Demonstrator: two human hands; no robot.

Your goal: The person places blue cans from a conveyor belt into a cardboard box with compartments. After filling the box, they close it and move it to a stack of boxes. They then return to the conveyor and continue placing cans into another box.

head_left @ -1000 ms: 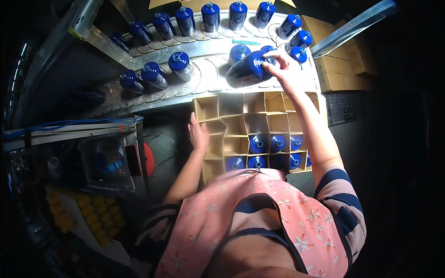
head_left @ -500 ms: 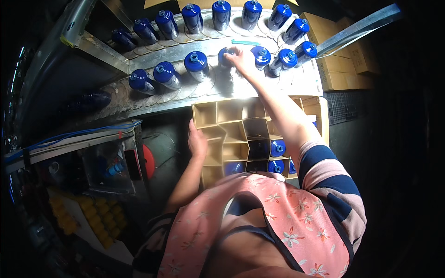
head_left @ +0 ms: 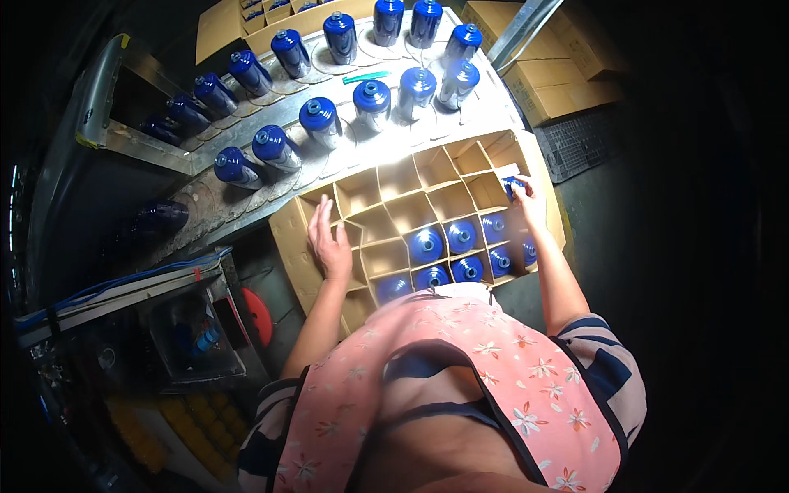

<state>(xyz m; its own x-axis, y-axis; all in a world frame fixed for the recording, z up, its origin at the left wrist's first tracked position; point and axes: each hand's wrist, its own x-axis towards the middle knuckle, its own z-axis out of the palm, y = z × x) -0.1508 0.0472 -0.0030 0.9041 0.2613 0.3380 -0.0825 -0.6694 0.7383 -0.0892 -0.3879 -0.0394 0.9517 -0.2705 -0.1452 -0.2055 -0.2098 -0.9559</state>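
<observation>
A cardboard box with a grid of dividers sits in front of me, tilted in view. Several glossy blue bottles with narrow necks stand in its nearer and right-hand compartments. At the right side of the box, my right hand is closed on a blue bottle, which is lowered into a compartment; its lower part is hidden. My left hand lies over the left dividers with its fingers stretched out, holding nothing.
Beyond the box, a conveyor of overlapping plates carries two rows of blue bottles. A green strip lies between the rows. Cardboard boxes stand at the far right, past a metal bar. A red disc is at left.
My right hand has come from the conveyor to the box's right side with a blue bottle. My left hand has shifted onto the dividers. The view has turned, so the box appears rotated.
</observation>
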